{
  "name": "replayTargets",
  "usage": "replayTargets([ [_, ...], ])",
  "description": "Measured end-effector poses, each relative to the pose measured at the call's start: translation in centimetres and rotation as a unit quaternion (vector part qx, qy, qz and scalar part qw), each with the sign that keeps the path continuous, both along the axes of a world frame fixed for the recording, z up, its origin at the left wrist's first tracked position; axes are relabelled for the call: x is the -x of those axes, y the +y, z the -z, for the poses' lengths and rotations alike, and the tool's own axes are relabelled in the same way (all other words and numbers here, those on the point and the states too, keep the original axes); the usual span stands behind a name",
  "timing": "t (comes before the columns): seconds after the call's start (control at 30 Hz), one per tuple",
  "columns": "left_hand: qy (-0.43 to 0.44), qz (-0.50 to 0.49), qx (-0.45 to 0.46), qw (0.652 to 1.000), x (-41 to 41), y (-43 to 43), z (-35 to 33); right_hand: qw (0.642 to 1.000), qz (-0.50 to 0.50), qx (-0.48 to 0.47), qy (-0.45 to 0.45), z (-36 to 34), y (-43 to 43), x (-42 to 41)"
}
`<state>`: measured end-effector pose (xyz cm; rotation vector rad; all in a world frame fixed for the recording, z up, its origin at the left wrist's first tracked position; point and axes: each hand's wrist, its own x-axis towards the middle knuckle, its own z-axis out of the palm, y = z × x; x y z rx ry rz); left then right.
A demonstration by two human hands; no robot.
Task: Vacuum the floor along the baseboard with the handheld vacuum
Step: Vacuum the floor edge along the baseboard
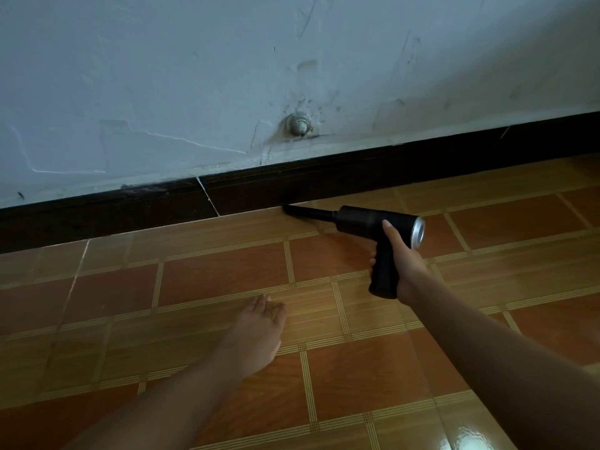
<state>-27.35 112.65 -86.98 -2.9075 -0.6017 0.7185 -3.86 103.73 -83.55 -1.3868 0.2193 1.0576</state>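
Note:
My right hand (403, 262) grips the pistol handle of a black handheld vacuum (365, 219) with a silver ring at its rear end. The vacuum's thin black nozzle (303, 212) points left, and its tip touches the floor right where the tiles meet the dark brown baseboard (324, 185). My right arm reaches in from the lower right. My left hand is out of sight.
The floor is glossy orange and tan tiles (224, 274). A bare foot (256, 332) and leg lie stretched on the tiles left of the vacuum. Above the baseboard rises a scuffed white wall with a small round fitting (299, 125).

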Motion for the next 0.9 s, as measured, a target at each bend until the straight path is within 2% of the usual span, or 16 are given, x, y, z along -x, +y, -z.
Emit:
replayTargets([
  [0.2, 0.016, 0.0, -0.013, 1.0, -0.2, -0.1, 0.0, 1.0, 0.021, 0.003, -0.006, -0.2, -1.6, -1.3],
  [0.73, -0.042, 0.017, -0.013, 0.999, 0.3, 0.2, 0.5, 1.0, 0.019, 0.009, 0.002, -0.3, -1.7, -1.1],
  [0.9, -0.019, 0.004, 0.005, 1.0, 0.2, -0.1, -0.4, 1.0, 0.004, 0.001, 0.01, -0.2, -0.6, -0.2],
])
